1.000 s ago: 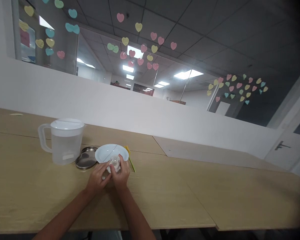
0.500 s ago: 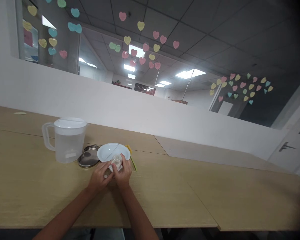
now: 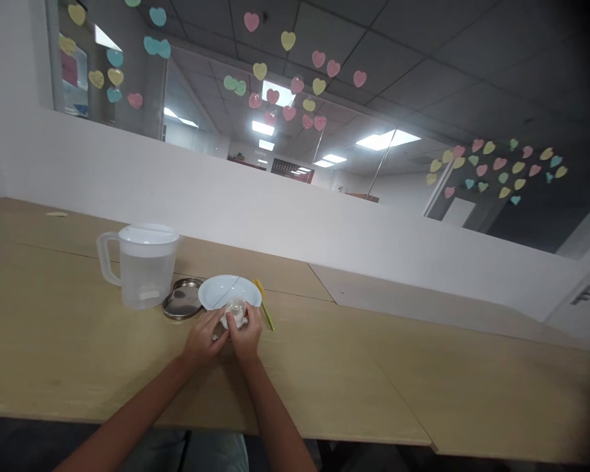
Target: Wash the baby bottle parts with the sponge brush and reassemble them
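Observation:
Both hands meet over the table in front of the bowl, around a small clear dome-shaped piece with a whitish base (image 3: 235,313). My right hand (image 3: 247,333) grips it, thumb pressed on the near side and fingers round the right. My left hand (image 3: 206,337) closes on its left side, the fingertips partly hidden behind it. A small whitish round bit (image 3: 214,337) shows by the left thumb; whether it belongs to the piece I cannot tell. Just behind the hands stands a pale blue-white bowl (image 3: 216,288). To its right lies a thin brush with yellow bristles and a green handle (image 3: 267,314).
Left of the bowl are shallow round metal dishes (image 3: 183,300), one overlapping the other. A translucent lidded pitcher (image 3: 147,272) with its handle to the left stands beyond them. A pale flat scrap (image 3: 56,214) lies far left on the wooden table (image 3: 334,373), against a white wall.
The whole view has shifted slightly, so the things on the table appear a little right and higher. Both hands keep hold of the clear piece, which looks turned a little.

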Tool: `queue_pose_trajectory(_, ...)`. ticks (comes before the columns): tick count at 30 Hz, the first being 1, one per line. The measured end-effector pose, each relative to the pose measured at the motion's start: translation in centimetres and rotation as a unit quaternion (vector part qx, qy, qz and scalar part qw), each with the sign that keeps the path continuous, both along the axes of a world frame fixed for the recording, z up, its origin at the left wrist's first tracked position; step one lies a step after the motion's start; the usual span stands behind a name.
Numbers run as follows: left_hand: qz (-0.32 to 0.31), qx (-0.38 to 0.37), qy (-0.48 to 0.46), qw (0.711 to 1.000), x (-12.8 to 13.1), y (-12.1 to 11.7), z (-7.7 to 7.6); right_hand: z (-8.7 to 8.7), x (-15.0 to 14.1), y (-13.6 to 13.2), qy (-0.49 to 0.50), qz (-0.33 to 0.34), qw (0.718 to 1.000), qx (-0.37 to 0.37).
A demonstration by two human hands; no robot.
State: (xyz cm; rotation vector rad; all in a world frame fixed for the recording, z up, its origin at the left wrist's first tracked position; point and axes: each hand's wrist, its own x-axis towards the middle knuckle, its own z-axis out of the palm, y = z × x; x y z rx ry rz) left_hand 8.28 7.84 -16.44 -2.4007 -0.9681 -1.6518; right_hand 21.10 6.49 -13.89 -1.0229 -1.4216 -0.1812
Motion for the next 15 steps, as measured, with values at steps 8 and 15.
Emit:
queue_pose_trajectory(8, -0.020, -0.033, 0.005, 0.999, 0.01, -0.45, 0.58, 0.10, -0.01, 0.02, -0.006, 0.004, 1.000, -0.021)
queue_pose_trajectory(15, -0.010, 0.011, -0.010, 1.000, 0.07, 0.01, 0.02, 0.28, 0.08, -0.15, -0.029, -0.009, 0.999, -0.019)
